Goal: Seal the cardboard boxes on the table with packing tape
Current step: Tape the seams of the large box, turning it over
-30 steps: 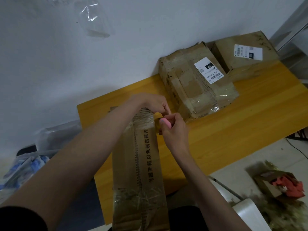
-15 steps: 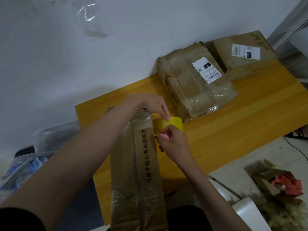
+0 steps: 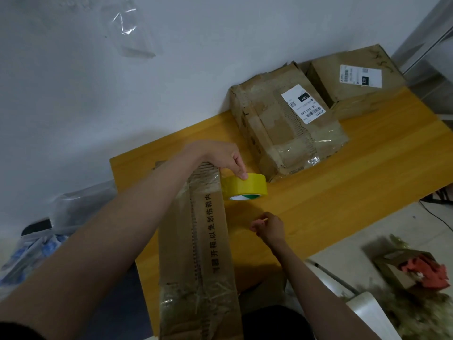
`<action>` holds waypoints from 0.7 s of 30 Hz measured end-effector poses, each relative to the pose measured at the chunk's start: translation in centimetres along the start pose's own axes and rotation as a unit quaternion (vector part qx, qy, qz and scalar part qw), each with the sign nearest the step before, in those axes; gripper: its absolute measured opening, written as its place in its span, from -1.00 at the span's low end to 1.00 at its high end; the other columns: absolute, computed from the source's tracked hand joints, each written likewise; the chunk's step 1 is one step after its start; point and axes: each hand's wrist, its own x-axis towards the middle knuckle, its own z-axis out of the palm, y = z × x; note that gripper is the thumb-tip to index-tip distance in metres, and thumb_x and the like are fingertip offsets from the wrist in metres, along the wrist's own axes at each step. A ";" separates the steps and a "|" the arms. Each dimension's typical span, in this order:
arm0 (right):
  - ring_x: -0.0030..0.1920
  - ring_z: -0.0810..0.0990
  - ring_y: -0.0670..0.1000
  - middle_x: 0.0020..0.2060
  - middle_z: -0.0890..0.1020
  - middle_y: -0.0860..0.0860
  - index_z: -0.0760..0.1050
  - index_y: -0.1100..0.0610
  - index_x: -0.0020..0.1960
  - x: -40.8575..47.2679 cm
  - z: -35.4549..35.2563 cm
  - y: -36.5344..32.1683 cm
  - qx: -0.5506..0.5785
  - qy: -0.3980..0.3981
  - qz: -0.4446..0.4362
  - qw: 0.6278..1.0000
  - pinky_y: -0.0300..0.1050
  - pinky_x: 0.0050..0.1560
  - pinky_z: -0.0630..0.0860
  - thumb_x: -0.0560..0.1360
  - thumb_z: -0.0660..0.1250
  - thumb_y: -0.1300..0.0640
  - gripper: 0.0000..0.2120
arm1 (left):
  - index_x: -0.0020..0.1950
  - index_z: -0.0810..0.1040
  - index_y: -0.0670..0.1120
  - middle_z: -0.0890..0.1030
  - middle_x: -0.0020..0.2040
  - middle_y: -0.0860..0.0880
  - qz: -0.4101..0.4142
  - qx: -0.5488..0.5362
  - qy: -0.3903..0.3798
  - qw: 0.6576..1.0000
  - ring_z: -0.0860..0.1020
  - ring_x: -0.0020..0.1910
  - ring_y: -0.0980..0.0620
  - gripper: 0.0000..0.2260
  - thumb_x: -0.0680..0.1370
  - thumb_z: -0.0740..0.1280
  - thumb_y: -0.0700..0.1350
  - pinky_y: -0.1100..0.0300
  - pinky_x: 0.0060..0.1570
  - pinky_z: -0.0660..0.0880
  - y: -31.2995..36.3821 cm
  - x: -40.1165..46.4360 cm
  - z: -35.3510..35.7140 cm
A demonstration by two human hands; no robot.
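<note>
While left grip pinches tape roll beside long box, right grip curled, empty.

Middle box label reads "220-220-C40" — long box prints "以免划伤箱内".

My yellow wooden table stands pushed against a plain white wall, and I place everything else by it. On the wall above the table's far left corner hangs a scrap of clear plastic film. Left of the table lie crumpled clear plastic bags. Right of it is pale floor, with a dark cable trailing across. The light is dim and even.
</note>
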 end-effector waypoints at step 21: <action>0.17 0.43 0.18 0.14 0.44 0.07 0.51 0.07 0.32 -0.7 -4.8 -8.3 -0.043 0.022 -0.318 0.947 0.04 0.09 0.38 0.33 0.49 0.38 -0.41 | 0.10 0.68 0.08 0.68 0.08 0.11 -0.068 0.151 0.291 0.942 0.58 0.08 0.08 -0.66 0.59 0.26 0.27 0.04 0.18 0.43 0.5 -3.5 1.9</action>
